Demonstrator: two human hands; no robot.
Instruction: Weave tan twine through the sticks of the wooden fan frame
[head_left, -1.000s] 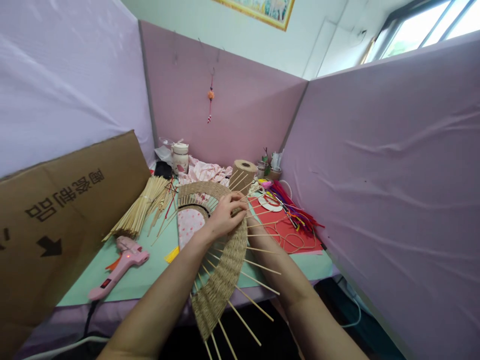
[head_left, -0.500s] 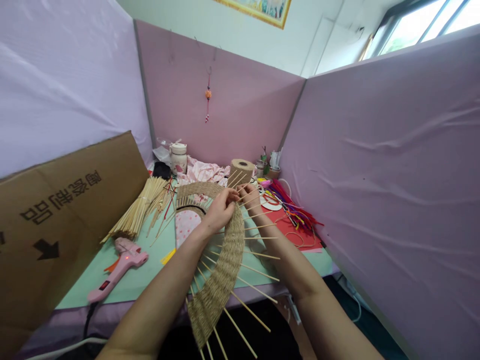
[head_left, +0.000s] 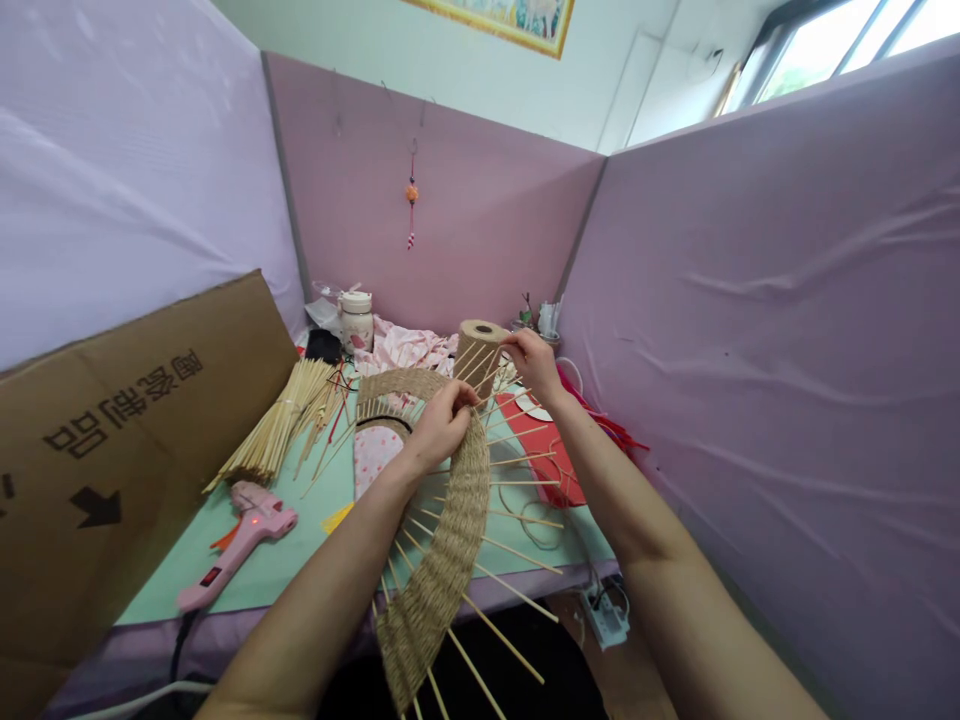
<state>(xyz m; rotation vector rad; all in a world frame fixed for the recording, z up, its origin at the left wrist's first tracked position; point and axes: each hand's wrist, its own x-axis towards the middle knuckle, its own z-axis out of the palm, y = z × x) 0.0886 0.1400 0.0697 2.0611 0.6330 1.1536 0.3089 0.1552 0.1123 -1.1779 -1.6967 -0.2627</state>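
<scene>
A curved woven band of twisted straw-coloured cord arches over the table and down toward my lap. Thin wooden sticks run through it and fan out past its outer edge. My left hand is closed on the band near its upper right bend, fingertips pinching the weave by the sticks. Above and to the right, my right hand pinches what looks like the thin weaving cord, drawn up from the band. Behind the sticks stands a roll of brown cord, partly hidden. A loose cord loops down on the right.
At left lie a bundle of sticks and a pink glue gun with its light on, beside a cardboard sheet. A red sheet lies at right. Cloth and a lidded jar stand behind. Purple partitions enclose the table.
My right hand has moved up and to the right, away from the band, with the strand between its fingers. The left hand keeps its hold on the weave.
</scene>
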